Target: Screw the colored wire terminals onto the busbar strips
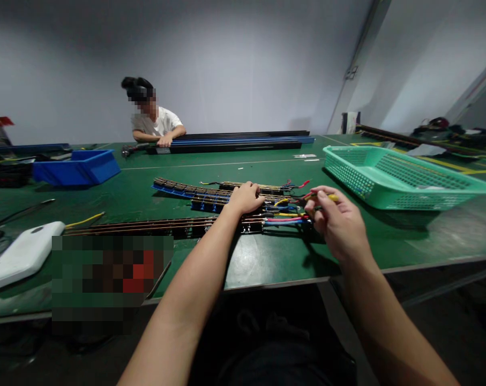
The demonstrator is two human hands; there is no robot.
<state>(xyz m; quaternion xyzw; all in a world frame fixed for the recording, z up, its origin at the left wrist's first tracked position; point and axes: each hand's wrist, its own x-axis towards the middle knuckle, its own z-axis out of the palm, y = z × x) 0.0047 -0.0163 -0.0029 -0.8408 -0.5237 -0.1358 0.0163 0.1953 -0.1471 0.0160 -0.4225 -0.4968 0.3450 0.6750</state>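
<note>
My left hand [246, 198] lies over blue strips [210, 202] lined with copper-coloured bars, its fingers curled down onto them. Coloured wires [283, 202] come out of the strips' right ends. Beyond those ends, my right hand [339, 220] is closed in a pinch on a small yellow piece [331, 198] by the wire ends; its exact kind is unclear. Closer to me lies a long black strip [146, 227] with copper bars, and pink, blue and yellow wires [285, 220] leave its right end.
A green mesh basket [381, 201] stands at right on the green table [259, 262]. To the left are a blue bin [80, 167] and a white device [25, 254]. Across the table, a person [158, 126] leans by long black and blue rails [243, 143].
</note>
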